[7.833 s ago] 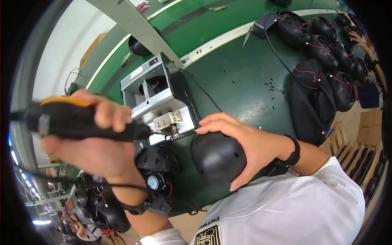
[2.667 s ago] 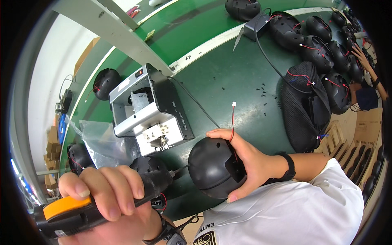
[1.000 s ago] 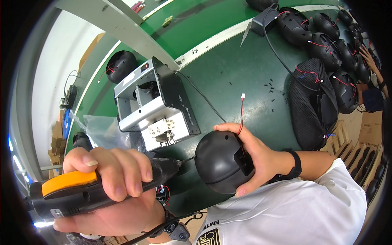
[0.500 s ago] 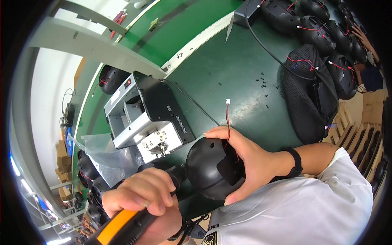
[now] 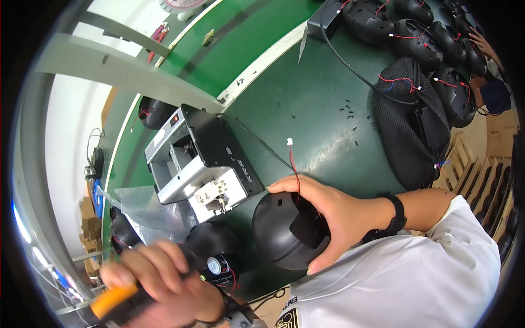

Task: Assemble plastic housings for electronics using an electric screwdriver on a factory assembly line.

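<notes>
My right hand [image 5: 344,218] grips a rounded black plastic shell [image 5: 284,232], thumb and fingers spread around its sides. A red-and-black wire with a white connector [image 5: 290,141] sticks up from the shell. Off to the lower left, my left hand [image 5: 164,284], blurred by motion, is closed around an orange and black power screwdriver [image 5: 115,300]. The screwdriver's tip cannot be made out. Between my hands sit another black shell [image 5: 210,240] and a round silver part [image 5: 217,265] with red wire. A black and silver screw feeder [image 5: 202,158] stands beyond them.
Small dark screws [image 5: 350,112] lie scattered on the green tabletop [image 5: 273,109]. A mesh-covered black piece [image 5: 410,126] and several wired shells [image 5: 418,44] fill the right side. Another person's hand [image 5: 484,46] shows at far right. A clear plastic bag [image 5: 158,210] lies left of the feeder.
My left hand has drawn the screwdriver away from the shell, down and left, uncovering the silver part and second shell. The right hand keeps its hold. The whole view has shifted slightly.
</notes>
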### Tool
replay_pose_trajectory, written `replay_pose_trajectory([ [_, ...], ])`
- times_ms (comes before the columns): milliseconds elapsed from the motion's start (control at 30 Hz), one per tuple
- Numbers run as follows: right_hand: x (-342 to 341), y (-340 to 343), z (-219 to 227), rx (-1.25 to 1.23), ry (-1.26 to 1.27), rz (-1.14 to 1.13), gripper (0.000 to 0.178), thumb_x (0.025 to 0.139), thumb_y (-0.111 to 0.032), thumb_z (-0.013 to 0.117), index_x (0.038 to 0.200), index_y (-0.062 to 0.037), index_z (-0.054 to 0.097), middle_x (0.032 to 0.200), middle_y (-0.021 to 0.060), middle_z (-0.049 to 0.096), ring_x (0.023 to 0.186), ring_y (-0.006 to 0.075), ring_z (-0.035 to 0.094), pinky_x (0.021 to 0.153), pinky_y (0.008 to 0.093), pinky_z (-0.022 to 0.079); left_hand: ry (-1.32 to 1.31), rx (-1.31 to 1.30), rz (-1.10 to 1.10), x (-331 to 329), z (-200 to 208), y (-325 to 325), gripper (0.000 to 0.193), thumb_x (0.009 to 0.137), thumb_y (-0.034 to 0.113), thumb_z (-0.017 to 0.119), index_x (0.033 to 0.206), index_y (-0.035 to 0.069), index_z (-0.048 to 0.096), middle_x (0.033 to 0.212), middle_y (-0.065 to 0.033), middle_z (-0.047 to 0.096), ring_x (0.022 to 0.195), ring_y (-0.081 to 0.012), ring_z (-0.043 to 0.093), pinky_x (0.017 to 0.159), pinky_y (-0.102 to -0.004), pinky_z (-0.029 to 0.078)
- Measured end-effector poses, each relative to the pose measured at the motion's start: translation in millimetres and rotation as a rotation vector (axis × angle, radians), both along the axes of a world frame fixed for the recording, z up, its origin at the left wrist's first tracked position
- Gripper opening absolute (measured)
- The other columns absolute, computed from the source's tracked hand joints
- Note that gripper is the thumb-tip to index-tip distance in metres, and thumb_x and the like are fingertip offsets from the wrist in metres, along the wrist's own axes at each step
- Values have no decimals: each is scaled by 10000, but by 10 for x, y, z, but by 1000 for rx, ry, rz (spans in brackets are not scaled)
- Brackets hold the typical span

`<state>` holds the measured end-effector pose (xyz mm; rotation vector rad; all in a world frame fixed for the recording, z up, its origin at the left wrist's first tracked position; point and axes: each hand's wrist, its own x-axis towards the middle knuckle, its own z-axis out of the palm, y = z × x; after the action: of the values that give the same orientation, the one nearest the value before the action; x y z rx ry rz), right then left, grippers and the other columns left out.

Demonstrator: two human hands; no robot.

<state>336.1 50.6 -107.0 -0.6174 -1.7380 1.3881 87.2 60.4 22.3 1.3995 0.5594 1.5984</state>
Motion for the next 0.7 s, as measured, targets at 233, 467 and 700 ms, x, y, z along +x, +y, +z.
replay_pose_trajectory([
  [233, 17, -25, -6, 79, -33, 11, 1164, 581, -385, 929, 1488, -5, 307, 1429, 172, 400, 1331, 313, 418, 1099, 387, 373, 39, -190, 243, -116, -249, 417, 971, 723, 953, 426, 1096, 67, 567, 673, 1, 480, 562, -129, 438, 588, -280, 394],
  [467, 12, -39, -1, 33, -71, -15, 1194, 580, -386, 929, 1524, -38, 287, 1447, 190, 366, 1341, 327, 404, 1097, 402, 379, -35, -184, 57, -24, 86, 102, 753, 861, 764, 533, 1121, 57, 544, 678, 25, 462, 560, -75, 448, 550, -275, 387],
  [700, -35, -85, 84, 48, -117, 4, 1202, 580, -386, 927, 1534, -46, 278, 1430, 200, 364, 1331, 343, 403, 1085, 400, 392, -28, 73, 9, 414, 327, -63, 617, 953, 666, 457, 1065, 60, 474, 697, 15, 507, 559, -83, 495, 557, -277, 415],
])
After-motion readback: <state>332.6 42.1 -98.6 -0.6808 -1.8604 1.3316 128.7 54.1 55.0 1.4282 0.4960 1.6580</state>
